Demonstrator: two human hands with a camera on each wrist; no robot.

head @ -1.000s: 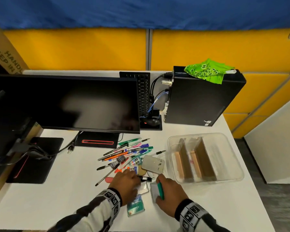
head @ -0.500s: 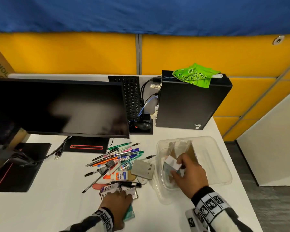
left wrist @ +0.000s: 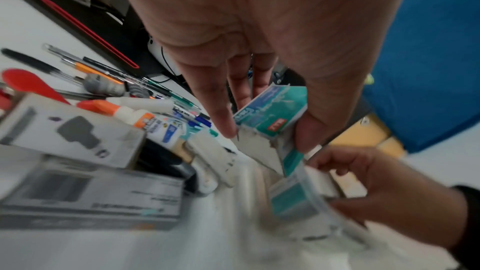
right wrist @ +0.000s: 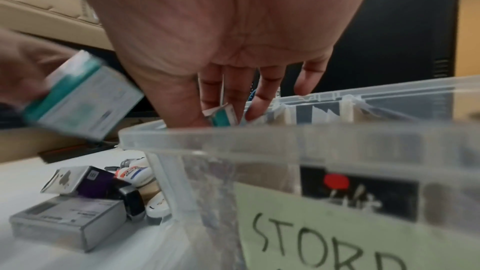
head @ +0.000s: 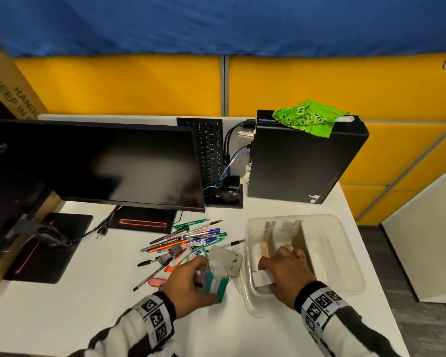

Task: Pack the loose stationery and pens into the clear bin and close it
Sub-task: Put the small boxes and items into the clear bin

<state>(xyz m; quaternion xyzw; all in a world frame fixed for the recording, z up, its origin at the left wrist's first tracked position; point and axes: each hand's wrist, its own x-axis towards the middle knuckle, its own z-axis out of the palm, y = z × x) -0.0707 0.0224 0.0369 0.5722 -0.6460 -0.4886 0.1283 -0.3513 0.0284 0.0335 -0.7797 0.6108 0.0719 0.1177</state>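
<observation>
The clear bin (head: 345, 228) stands open on the white desk at the right, with cardboard dividers (head: 301, 243) inside. My right hand (head: 271, 269) reaches into its near left compartment and holds a small white and teal box (right wrist: 221, 116) between thumb and fingers, low behind the bin's rim (right wrist: 285, 137). My left hand (head: 204, 276) pinches another teal and white staple box (left wrist: 270, 114) just left of the bin, above the desk. Loose pens (head: 191, 238), a glue bottle (left wrist: 145, 118) and grey boxes (left wrist: 70, 130) lie in a pile to the left.
A black monitor (head: 101, 163) stands behind the pile. A keyboard (head: 209, 150) on end and a computer tower (head: 301, 161) with a green bandana (head: 309, 118) stand behind the bin. The bin's near wall carries a handwritten green label (right wrist: 311, 233).
My left hand, which lay on the items at the desk's front, has picked up a teal box and raised it toward the bin. My right hand has sunk lower into the bin with its box.
</observation>
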